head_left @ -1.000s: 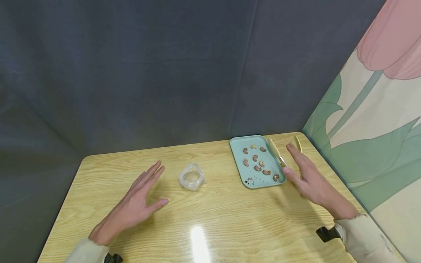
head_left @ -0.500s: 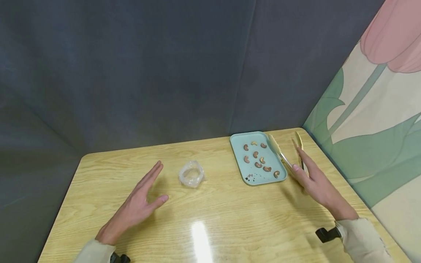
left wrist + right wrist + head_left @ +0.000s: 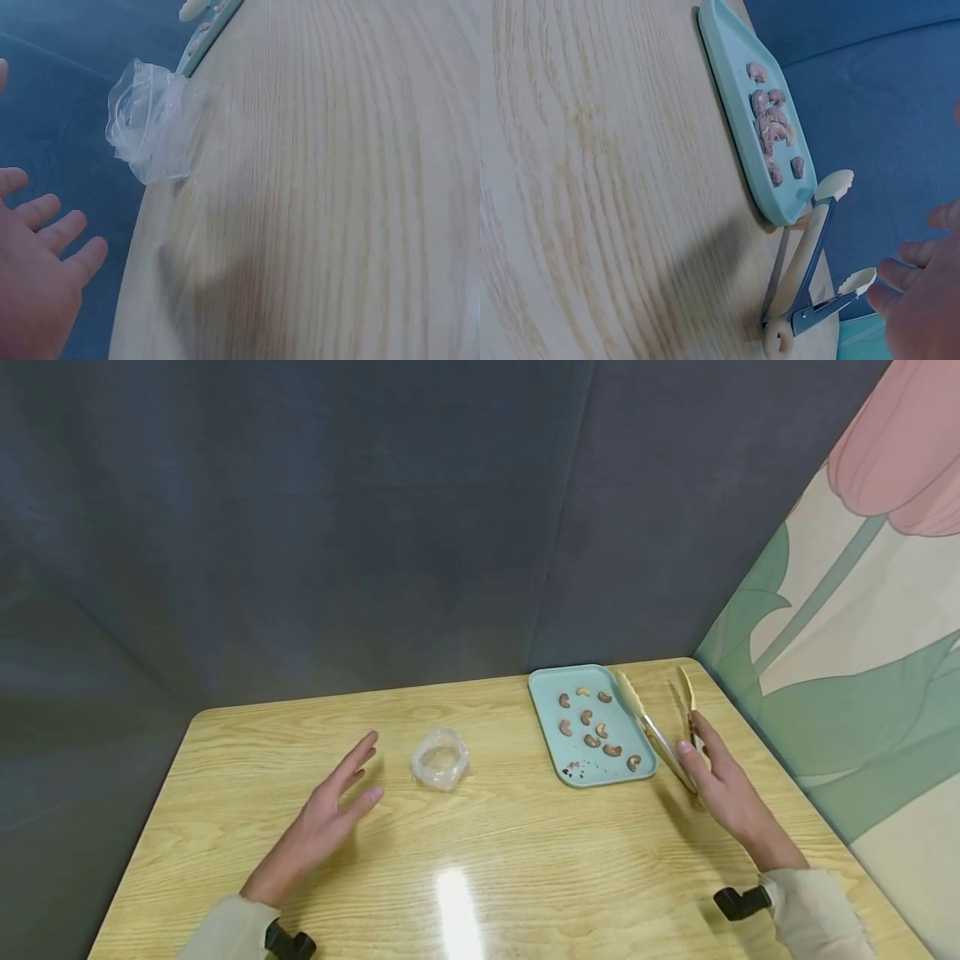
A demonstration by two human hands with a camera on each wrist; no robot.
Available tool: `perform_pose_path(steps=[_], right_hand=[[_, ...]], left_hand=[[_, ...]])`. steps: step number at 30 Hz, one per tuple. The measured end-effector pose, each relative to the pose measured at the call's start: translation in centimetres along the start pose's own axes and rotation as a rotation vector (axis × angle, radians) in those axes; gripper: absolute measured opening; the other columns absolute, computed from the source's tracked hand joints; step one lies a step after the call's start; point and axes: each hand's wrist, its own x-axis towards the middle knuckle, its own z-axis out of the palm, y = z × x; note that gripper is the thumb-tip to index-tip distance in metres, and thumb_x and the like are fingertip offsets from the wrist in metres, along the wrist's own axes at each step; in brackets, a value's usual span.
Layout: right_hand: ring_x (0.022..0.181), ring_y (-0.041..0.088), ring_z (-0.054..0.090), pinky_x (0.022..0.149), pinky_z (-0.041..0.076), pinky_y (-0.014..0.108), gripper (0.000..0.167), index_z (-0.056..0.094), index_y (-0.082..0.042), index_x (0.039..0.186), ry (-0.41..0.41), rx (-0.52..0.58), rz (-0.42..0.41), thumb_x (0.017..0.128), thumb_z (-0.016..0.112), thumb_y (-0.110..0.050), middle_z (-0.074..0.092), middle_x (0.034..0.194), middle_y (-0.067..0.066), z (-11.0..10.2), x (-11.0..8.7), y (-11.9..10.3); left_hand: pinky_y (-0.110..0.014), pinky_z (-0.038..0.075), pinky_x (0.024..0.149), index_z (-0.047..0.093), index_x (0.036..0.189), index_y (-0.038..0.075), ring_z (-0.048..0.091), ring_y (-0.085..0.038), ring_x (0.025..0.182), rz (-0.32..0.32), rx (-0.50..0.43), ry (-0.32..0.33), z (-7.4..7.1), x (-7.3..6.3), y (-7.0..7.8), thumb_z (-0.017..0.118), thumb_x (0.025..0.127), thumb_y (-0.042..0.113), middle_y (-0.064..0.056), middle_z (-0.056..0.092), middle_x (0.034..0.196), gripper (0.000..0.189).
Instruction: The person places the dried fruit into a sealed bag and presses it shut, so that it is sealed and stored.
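My left hand (image 3: 318,827) hovers above the table with its fingers extended and the thumb apart, holding nothing. Just to its right a clear plastic bag (image 3: 444,781) stands with its mouth spread; the left wrist view shows the bag (image 3: 161,127) crumpled at the top. Over on the right, my right hand (image 3: 731,797) is held above a pair of tongs (image 3: 658,739), fingers loose. In the right wrist view a gap separates the fingers from the spread tongs (image 3: 810,262), which have cream scalloped tips. Several cashews (image 3: 592,741) lie on a light blue tray (image 3: 615,772) beside the tongs.
Dark crumbs (image 3: 573,770) are scattered in the tray's near left corner. A dark curtain (image 3: 375,527) hangs behind the wooden table (image 3: 517,860). A flower-patterned panel (image 3: 862,710) runs along the right edge.
My right hand has drawn slightly back and down, so more of the tongs shows. The left hand has shifted slightly right, its fingers now more spread. Bag, tray and cashews stay in place.
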Motion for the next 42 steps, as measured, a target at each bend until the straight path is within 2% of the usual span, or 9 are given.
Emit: perform_pose_path(steps=[3, 6, 9, 11, 14, 17, 21, 38, 42], right_hand=[[0.15, 0.072, 0.021, 0.114, 0.022, 0.086, 0.071, 0.001, -0.015, 0.174, 0.0, -0.002, 0.026, 0.116, 0.034, -0.04, 0.013, 0.173, 0.038, 0.1, 0.1, 0.3], [0.15, 0.073, 0.017, 0.114, 0.02, 0.086, 0.073, -0.002, -0.015, 0.173, -0.006, 0.008, 0.054, 0.116, 0.034, -0.042, 0.009, 0.173, 0.039, 0.2, 0.1, 0.6], [0.152, 0.072, 0.012, 0.116, 0.017, 0.086, 0.075, -0.005, -0.014, 0.173, -0.005, 0.018, 0.08, 0.116, 0.034, -0.043, 0.005, 0.173, 0.039, 0.3, 0.1, 0.9], [0.154, 0.07, 0.008, 0.117, 0.015, 0.086, 0.078, -0.007, -0.013, 0.173, -0.002, 0.022, 0.094, 0.115, 0.035, -0.044, 0.002, 0.174, 0.037, 0.3, 0.1, 1.1], [0.156, 0.068, 0.005, 0.118, 0.014, 0.086, 0.082, -0.008, -0.01, 0.172, 0.003, 0.013, 0.115, 0.115, 0.038, -0.046, -0.001, 0.174, 0.036, 0.5, 0.2, 1.4], [0.156, 0.068, 0.007, 0.116, 0.017, 0.086, 0.085, -0.008, -0.008, 0.172, 0.001, -0.004, 0.142, 0.114, 0.041, -0.048, 0.001, 0.174, 0.038, 0.6, 0.2, 1.6], [0.154, 0.069, 0.01, 0.115, 0.021, 0.086, 0.088, -0.008, -0.006, 0.171, -0.001, -0.003, 0.168, 0.113, 0.043, -0.048, 0.002, 0.173, 0.04, 0.9, 0.3, 1.9], [0.146, 0.07, 0.031, 0.114, 0.034, 0.079, 0.097, -0.006, 0.01, 0.166, -0.003, -0.092, 0.21, 0.111, 0.053, -0.042, 0.021, 0.161, 0.051, 1.4, 1.0, 2.5], [0.139, 0.067, 0.043, 0.109, 0.043, 0.074, 0.087, 0.008, 0.017, 0.163, -0.016, -0.121, 0.212, 0.11, 0.056, -0.033, 0.036, 0.152, 0.052, 1.4, 1.5, 2.5]], left_hand=[[-0.067, 0.039, 0.121, 0.016, 0.172, 0.034, 0.033, -0.046, 0.16, -0.02, -0.084, -0.024, 0.4, 0.3, -0.2, 0.051, 0.114, 0.025, -0.011, 0.021, 0.179, 0.068], [-0.04, 0.045, 0.122, 0.018, 0.172, 0.032, 0.034, -0.044, 0.16, -0.046, -0.159, -0.037, 0.7, 0.6, -0.4, 0.05, 0.115, 0.026, -0.01, 0.021, 0.179, 0.066], [-0.013, 0.04, 0.116, 0.02, 0.172, 0.023, 0.031, -0.042, 0.161, -0.052, -0.228, -0.036, 1.2, 0.9, -0.6, 0.051, 0.114, 0.023, -0.012, 0.021, 0.179, 0.066], [-0.007, 0.037, 0.111, 0.021, 0.172, 0.018, 0.03, -0.044, 0.162, -0.055, -0.258, -0.036, 1.5, 1.1, -0.7, 0.052, 0.114, 0.022, -0.014, 0.022, 0.179, 0.066], [-0.011, 0.039, 0.114, 0.022, 0.171, 0.013, 0.03, -0.046, 0.161, -0.068, -0.271, -0.035, 2.0, 1.4, -0.9, 0.054, 0.113, 0.022, -0.017, 0.025, 0.177, 0.067], [-0.034, 0.041, 0.125, 0.023, 0.171, 0.011, 0.029, -0.046, 0.162, -0.08, -0.272, -0.035, 2.4, 1.6, -1.0, 0.056, 0.112, 0.023, -0.018, 0.025, 0.177, 0.068], [-0.061, 0.029, 0.128, 0.024, 0.17, 0.01, 0.028, -0.045, 0.162, -0.088, -0.259, -0.022, 3.0, 1.9, -1.1, 0.059, 0.111, 0.022, -0.018, 0.025, 0.177, 0.07], [-0.06, 0.027, 0.13, 0.026, 0.169, 0.01, 0.03, -0.045, 0.162, -0.137, -0.208, -0.004, 4.8, 2.3, -1.0, 0.065, 0.107, 0.02, -0.022, 0.029, 0.174, 0.074], [-0.06, 0.025, 0.132, 0.026, 0.17, 0.011, 0.028, -0.045, 0.162, -0.151, -0.202, -0.004, 4.9, 2.5, -1.1, 0.066, 0.107, 0.02, -0.021, 0.028, 0.175, 0.075]])
